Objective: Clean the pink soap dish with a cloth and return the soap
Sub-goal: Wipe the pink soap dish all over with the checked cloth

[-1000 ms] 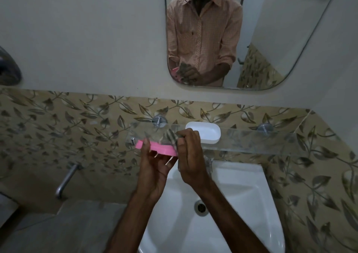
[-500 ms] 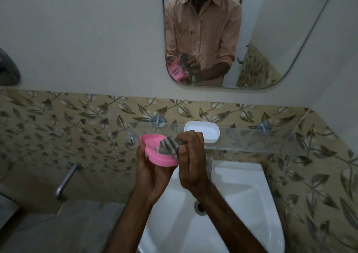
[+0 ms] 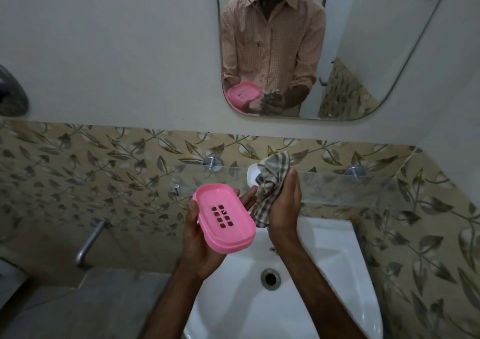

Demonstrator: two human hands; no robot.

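- Pink soap dish (image 3: 224, 218) was held above the near-left part of the sink (image 3: 324, 273). It was tilted, with its open side and drain slots facing the camera.
- Left hand (image 3: 200, 255) gripped the dish from beneath, thumb on the left rim and fingertips curled over the far right edge.
- Right hand (image 3: 284, 209) was closed round the checked cloth (image 3: 271, 183), which was bunched and lifted just right of the dish. Cloth and dish did not appear to touch.
- White soap (image 3: 251, 176) lay on the glass shelf (image 3: 350, 190) at the far wall, mostly hidden behind the cloth.
- Mirror (image 3: 363, 53) above the shelf reflected the same dish and cloth.
- Hazard 1: only one hand supported the dish over the basin, so a firm wipe against its rim could probably have knocked it loose into the sink.
- Hazard 2: the raised cloth hung close in front of the soap, and a careless sweep might have dragged the bar off the shelf edge.
- Hazard 3: the slots could have kept residue if the cloth passed only over the flat floor.
- Hazard 4: the soap, if wet, would likely have slipped from the fingers when it was returned to the dish.
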